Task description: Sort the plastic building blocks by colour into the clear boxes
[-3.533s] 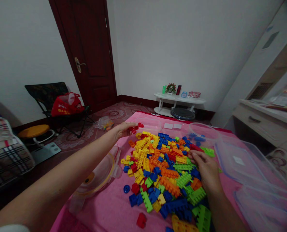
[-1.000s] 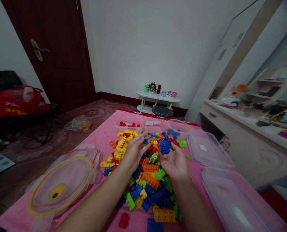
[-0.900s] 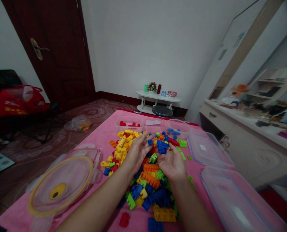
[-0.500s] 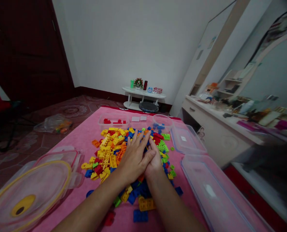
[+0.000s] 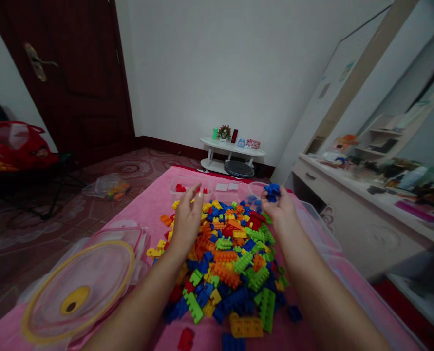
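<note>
Centre-right, the right hand (image 5: 281, 208) pinches blue blocks (image 5: 273, 191); an uneven grip could drop one. The left hand (image 5: 187, 215) has fingers spread.

- Passage: gap between left hand (image 5: 188, 214) and right hand (image 5: 280, 204), above block pile (image 5: 231, 248).
- Left obstruction: yellow-rimmed lid (image 5: 107, 265); pink cloth (image 5: 151, 202) extends beyond it.
- Far obstruction: walls of rectangular tub (image 5: 172, 186) and round tub (image 5: 251, 186).
- Right obstruction: right forearm (image 5: 319, 278).
</note>
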`<state>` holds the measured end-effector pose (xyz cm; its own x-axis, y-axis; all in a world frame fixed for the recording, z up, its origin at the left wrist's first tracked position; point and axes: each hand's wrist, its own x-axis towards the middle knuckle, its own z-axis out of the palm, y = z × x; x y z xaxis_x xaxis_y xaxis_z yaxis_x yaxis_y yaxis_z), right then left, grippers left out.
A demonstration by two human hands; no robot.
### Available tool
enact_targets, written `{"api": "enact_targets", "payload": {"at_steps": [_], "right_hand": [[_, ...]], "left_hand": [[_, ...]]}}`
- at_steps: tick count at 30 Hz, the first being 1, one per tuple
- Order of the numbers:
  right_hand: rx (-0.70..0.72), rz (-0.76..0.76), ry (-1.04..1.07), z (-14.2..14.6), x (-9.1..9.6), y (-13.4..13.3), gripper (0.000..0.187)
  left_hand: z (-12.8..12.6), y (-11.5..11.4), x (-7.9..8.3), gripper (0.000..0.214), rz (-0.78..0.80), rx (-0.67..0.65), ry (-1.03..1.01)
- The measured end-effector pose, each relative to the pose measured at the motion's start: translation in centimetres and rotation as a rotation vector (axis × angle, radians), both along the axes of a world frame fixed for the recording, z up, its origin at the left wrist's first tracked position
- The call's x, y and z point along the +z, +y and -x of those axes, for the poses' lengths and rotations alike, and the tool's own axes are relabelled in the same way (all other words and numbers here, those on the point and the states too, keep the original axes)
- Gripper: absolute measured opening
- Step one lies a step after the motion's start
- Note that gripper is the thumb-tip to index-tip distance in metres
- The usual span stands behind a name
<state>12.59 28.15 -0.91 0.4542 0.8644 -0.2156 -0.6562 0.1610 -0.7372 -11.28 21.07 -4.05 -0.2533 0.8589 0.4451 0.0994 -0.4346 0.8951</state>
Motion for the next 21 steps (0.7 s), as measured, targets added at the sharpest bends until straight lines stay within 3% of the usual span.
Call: {"api": "enact_targets", "payload": {"at_steps": [3, 7, 13, 21], "right_hand": [[-0.078, 0.128, -0.044, -2.7, 0.6, 4.0, 0.021], [-0.096, 0.228, -0.165, -4.6, -0.5, 6.7, 0.012], [-0.045, 0.322, -0.322, -5.4, -1.9, 7.5, 0.009], [-0.065, 0.286, -0.524, -3.1, 0.0, 6.1, 0.018]], "left_hand": [[2.1, 1.3, 0.0, 0.038, 0.139, -0.017, -0.293], [3.2, 1.5, 0.2, 0.04, 0.226, -0.065, -0.512], [3.5, 1.3, 0.7, 0.041, 0.238, -0.077, -0.535], [5.0, 1.8, 0.3, 0.043, 0.252, -0.082, -0.417]]}}
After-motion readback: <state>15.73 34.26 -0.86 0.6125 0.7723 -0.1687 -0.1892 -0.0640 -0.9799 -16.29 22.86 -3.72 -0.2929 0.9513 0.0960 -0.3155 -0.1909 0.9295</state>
